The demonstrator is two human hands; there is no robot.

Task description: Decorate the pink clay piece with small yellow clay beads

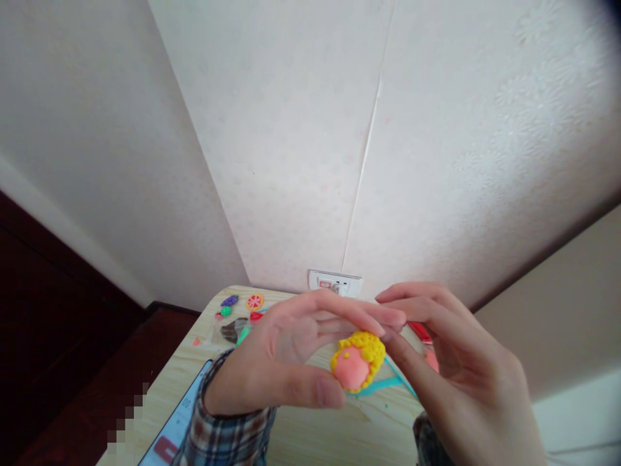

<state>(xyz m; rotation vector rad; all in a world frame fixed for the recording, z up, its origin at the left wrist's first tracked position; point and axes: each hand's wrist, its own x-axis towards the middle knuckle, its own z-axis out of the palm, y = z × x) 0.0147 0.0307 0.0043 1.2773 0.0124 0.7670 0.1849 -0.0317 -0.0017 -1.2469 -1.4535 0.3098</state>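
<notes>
A small modelling-clay head (352, 372) with a smooth pink face and bumpy yellow curls sits between my two hands, raised above the table. My left hand (295, 349) holds it with the thumb at its lower left and the long fingers arched over its top. From the right, my right hand (456, 356) closes in, its thumb tip against the yellow curls. The other right fingers bend over my left fingertips, so part of that grip is hidden. Turquoise strips (383, 386) show on the table below the head.
On the light wooden table (310, 433) lie a purple grape-like clay piece (229, 301), a green clay ball (226, 311), a round citrus-slice piece (255, 301) and bagged dark clay (233, 330). A phone (182, 414) rests at the left edge. A wall socket (334, 282) is behind.
</notes>
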